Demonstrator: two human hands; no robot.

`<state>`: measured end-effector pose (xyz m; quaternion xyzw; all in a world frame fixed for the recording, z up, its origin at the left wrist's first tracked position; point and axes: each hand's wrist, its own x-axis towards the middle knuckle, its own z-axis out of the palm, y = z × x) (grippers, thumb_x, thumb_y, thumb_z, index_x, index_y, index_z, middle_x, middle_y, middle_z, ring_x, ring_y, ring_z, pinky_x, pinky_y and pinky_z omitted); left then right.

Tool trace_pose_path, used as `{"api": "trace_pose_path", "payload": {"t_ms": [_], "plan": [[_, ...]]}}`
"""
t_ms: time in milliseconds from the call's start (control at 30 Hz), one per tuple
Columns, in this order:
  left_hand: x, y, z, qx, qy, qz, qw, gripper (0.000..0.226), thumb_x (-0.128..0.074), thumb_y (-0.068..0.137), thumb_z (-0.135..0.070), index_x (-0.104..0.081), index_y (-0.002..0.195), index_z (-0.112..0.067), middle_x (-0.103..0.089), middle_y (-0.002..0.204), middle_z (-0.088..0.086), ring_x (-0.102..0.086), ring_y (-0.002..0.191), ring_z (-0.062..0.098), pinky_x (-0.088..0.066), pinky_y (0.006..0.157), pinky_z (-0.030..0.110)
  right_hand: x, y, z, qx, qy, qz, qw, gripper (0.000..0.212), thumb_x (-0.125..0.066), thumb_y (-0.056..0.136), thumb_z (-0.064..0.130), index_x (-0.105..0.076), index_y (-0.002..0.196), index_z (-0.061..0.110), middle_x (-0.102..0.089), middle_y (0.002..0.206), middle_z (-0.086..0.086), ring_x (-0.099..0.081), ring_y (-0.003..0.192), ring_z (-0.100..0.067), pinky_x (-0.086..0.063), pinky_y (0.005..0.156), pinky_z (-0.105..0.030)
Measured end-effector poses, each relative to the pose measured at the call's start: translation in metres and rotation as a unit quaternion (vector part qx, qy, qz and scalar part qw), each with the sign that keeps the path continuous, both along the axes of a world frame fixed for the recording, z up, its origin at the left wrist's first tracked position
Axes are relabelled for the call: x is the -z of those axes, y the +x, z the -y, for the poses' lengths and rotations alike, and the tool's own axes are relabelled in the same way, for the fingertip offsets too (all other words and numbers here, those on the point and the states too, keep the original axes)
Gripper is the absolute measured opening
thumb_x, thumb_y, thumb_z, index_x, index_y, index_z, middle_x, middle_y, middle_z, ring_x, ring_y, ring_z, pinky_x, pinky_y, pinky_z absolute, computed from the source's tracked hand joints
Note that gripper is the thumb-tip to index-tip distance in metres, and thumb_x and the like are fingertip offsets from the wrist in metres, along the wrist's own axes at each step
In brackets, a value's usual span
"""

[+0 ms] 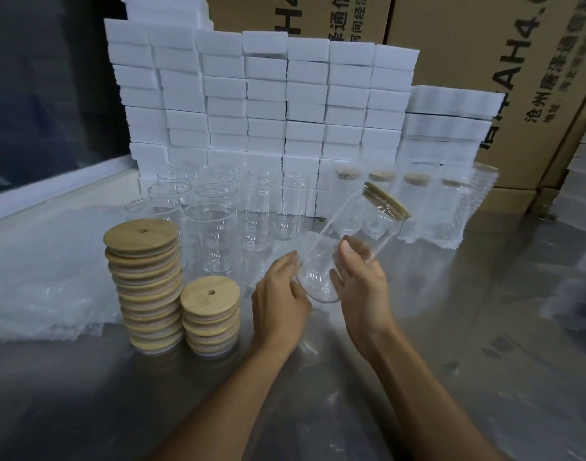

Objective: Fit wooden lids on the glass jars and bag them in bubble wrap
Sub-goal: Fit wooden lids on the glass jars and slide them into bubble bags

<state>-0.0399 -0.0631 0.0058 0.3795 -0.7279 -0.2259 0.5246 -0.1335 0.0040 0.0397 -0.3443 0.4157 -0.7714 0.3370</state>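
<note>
A clear glass jar (345,242) with a wooden lid (388,199) fitted on it is held tilted above the metal table (318,377), lid end up and to the right. My right hand (360,286) grips the jar's lower body. My left hand (280,294) touches the jar's base end from the left, fingers bent against the glass. Two stacks of wooden lids, a tall stack (145,284) and a short stack (210,316), stand to the left. Several open glass jars (215,234) wait behind the stacks. Bagged, lidded jars (451,207) stand at the right.
A flat pile of bubble wrap bags (48,274) lies at the left. White foam blocks (265,104) are stacked like a wall behind the jars. Brown cartons (504,61) rise at the back right.
</note>
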Motion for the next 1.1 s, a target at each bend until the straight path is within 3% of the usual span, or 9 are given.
{"api": "trace_pose_path", "payload": {"t_ms": [167, 300, 500, 700, 767, 833, 933, 1033, 1100], "plan": [[-0.002, -0.002, -0.003, 0.038, 0.021, -0.019, 0.999, 0.064, -0.060, 0.072, 0.014, -0.058, 0.133, -0.009, -0.053, 0.141, -0.001, -0.045, 0.131, 0.009, -0.022, 0.101, -0.002, 0.004, 0.000, 0.000, 0.012, 0.028, -0.045, 0.999, 0.085, -0.087, 0.062, 0.032, -0.050, 0.137, 0.024, -0.069, 0.129, -0.002, -0.064, 0.123, -0.019, -0.052, 0.102, -0.038], [0.000, -0.001, 0.000, 0.039, 0.024, -0.001, 0.999, 0.065, -0.063, 0.074, 0.010, -0.054, 0.136, -0.011, -0.049, 0.145, -0.003, -0.043, 0.134, 0.011, -0.030, 0.104, 0.011, 0.008, -0.002, 0.002, -0.004, 0.021, -0.117, 0.993, 0.070, -0.081, 0.079, 0.004, -0.047, 0.131, 0.036, -0.072, 0.116, 0.020, -0.067, 0.111, 0.000, -0.055, 0.081, -0.015], [0.003, 0.002, 0.003, 0.006, 0.010, 0.010, 1.000, 0.064, -0.065, 0.078, 0.004, -0.050, 0.139, -0.011, -0.046, 0.147, 0.002, -0.046, 0.131, 0.016, -0.021, 0.093, 0.001, 0.006, 0.006, -0.001, -0.008, 0.006, -0.200, 0.980, 0.074, -0.076, 0.078, -0.010, -0.040, 0.141, 0.005, -0.061, 0.136, -0.015, -0.061, 0.126, -0.025, -0.048, 0.109, -0.049], [0.003, 0.001, 0.003, -0.002, 0.018, 0.014, 1.000, 0.069, -0.062, 0.074, 0.002, -0.047, 0.139, -0.016, -0.046, 0.145, -0.001, -0.048, 0.128, 0.018, -0.035, 0.096, 0.021, 0.009, 0.006, 0.002, 0.014, 0.022, -0.232, 0.972, 0.077, -0.077, 0.074, -0.019, -0.042, 0.140, -0.001, -0.061, 0.135, -0.018, -0.061, 0.126, -0.026, -0.048, 0.109, -0.044], [0.003, 0.001, 0.004, -0.001, 0.010, 0.032, 0.999, 0.064, -0.062, 0.079, -0.005, -0.047, 0.140, -0.019, -0.045, 0.146, -0.005, -0.044, 0.131, 0.012, -0.036, 0.098, 0.022, 0.007, 0.007, 0.002, 0.015, 0.026, -0.235, 0.972, 0.077, -0.083, 0.074, -0.009, -0.045, 0.141, 0.000, -0.063, 0.134, -0.016, -0.062, 0.124, -0.024, -0.050, 0.106, -0.042], [0.002, 0.001, 0.004, -0.004, -0.009, 0.059, 0.998, 0.061, -0.060, 0.082, -0.010, -0.045, 0.140, -0.021, -0.043, 0.146, -0.007, -0.038, 0.132, 0.006, -0.036, 0.098, 0.020, 0.004, 0.007, -0.001, -0.015, 0.031, -0.225, 0.974, 0.089, -0.092, 0.071, 0.027, -0.045, 0.143, 0.003, -0.064, 0.134, -0.012, -0.062, 0.124, -0.022, -0.051, 0.105, -0.039], [0.000, 0.003, 0.001, 0.008, 0.006, 0.025, 1.000, 0.074, -0.064, 0.075, 0.001, -0.042, 0.142, -0.018, -0.041, 0.148, -0.004, -0.037, 0.130, 0.007, -0.038, 0.100, 0.029, -0.004, 0.007, -0.006, -0.052, 0.054, -0.205, 0.976, 0.108, -0.078, 0.064, 0.070, -0.041, 0.148, 0.014, -0.064, 0.135, 0.009, -0.058, 0.126, -0.003, -0.048, 0.101, -0.021], [0.000, 0.004, 0.000, 0.011, 0.007, 0.006, 1.000, 0.080, -0.063, 0.069, 0.011, -0.041, 0.143, -0.012, -0.041, 0.148, 0.002, -0.039, 0.133, 0.016, -0.039, 0.101, 0.036, -0.008, 0.005, -0.008, -0.117, 0.041, -0.105, 0.987, 0.082, -0.069, 0.075, 0.060, -0.050, 0.142, 0.017, -0.066, 0.134, 0.007, -0.059, 0.126, -0.006, -0.048, 0.099, -0.019], [0.000, 0.004, 0.001, 0.006, -0.002, 0.007, 1.000, 0.080, -0.062, 0.069, 0.013, -0.041, 0.143, -0.009, -0.039, 0.150, 0.003, -0.036, 0.134, 0.013, -0.033, 0.100, 0.024, -0.010, 0.002, -0.008, -0.159, 0.024, -0.017, 0.987, 0.066, -0.065, 0.073, 0.045, -0.060, 0.132, 0.014, -0.070, 0.127, 0.003, -0.061, 0.125, -0.011, -0.047, 0.102, -0.023]]}}
